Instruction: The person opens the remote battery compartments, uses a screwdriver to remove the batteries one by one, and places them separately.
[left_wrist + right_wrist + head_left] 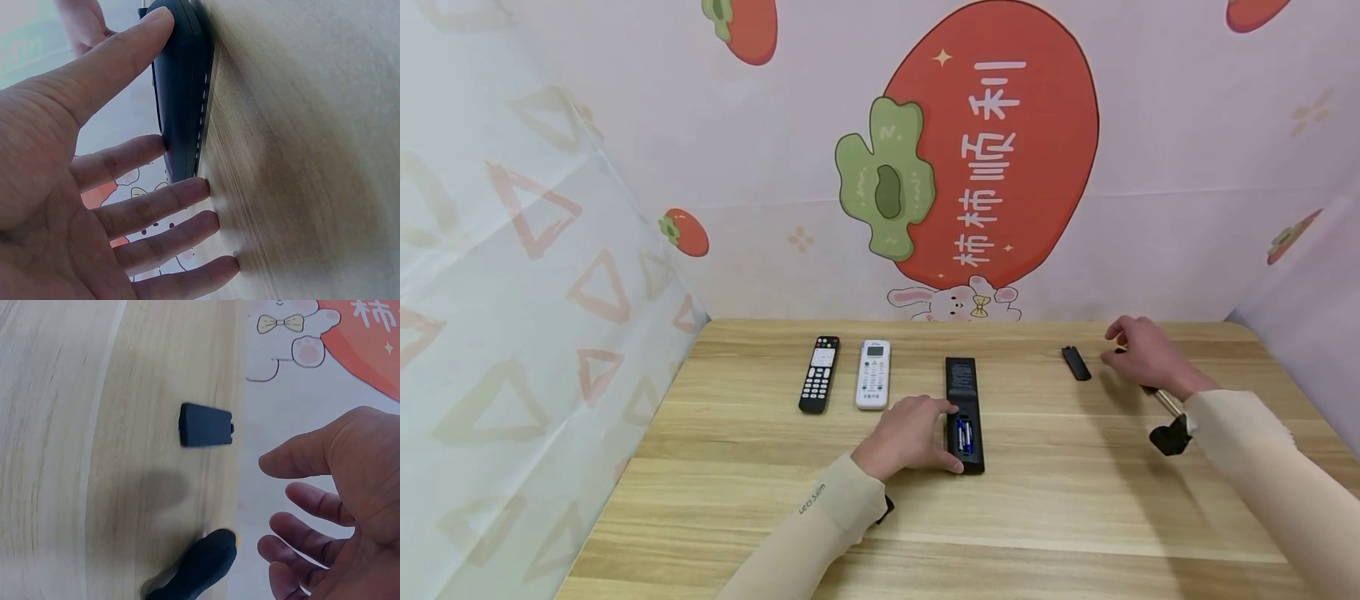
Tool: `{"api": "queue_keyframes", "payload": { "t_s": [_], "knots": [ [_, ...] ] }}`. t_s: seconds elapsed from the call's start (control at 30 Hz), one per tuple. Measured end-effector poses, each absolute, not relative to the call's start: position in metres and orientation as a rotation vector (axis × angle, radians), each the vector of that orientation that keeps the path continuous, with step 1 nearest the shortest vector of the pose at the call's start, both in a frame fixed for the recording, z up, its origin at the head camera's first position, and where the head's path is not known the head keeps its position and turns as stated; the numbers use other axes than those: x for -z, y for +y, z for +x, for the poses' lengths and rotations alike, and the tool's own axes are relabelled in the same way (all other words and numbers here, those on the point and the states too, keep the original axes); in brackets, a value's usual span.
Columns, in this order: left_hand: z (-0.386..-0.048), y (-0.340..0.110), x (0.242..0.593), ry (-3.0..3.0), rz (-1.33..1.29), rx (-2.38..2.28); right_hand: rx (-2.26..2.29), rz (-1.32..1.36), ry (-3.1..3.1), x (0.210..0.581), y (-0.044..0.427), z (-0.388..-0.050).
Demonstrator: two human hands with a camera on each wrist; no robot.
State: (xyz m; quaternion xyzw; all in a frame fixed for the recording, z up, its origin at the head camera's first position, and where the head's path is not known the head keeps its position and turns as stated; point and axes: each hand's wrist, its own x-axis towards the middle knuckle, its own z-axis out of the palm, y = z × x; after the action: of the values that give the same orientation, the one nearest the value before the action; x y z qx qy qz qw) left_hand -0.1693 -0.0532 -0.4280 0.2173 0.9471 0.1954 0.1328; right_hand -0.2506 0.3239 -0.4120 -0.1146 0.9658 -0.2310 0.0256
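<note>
A black remote control [964,379] lies back side up on the table, two blue batteries [965,436] showing in its uncovered compartment. My left hand [910,435] is at its left edge. In the left wrist view the thumb [159,25] rests on the remote's near end and the index finger touches its side; the other fingers are extended near the tabletop. My right hand [1150,354], fingers loosely bent and holding nothing, hovers over a screwdriver with a black handle [199,565], which it partly hides in the head view. A small black battery cover [1077,363] lies left of that hand.
A black remote with white keys [819,375] and a white remote with a small screen [873,375] lie face up at the left of the wooden table [760,517]. A patterned cloth wall [820,167] stands along the table's back edge.
</note>
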Motion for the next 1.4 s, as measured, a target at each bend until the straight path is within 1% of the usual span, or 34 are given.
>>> {"api": "queue_keyframes", "payload": {
  "t_s": [0.6, 0.83, 1.4],
  "knots": [
    [-0.169, -0.053, 0.429, 2.749, 0.631, -0.563, 0.593, -0.221, 2.999, 0.420, 0.357, -0.250],
    [-0.170, -0.054, 0.431, 2.771, 0.664, -0.543, 0.578, -0.182, 2.959, 0.420, 0.363, -0.248],
    [-0.170, -0.054, 0.430, 2.768, 0.665, -0.543, 0.521, -0.187, 2.860, 0.427, 0.369, -0.250]
  ]
}}
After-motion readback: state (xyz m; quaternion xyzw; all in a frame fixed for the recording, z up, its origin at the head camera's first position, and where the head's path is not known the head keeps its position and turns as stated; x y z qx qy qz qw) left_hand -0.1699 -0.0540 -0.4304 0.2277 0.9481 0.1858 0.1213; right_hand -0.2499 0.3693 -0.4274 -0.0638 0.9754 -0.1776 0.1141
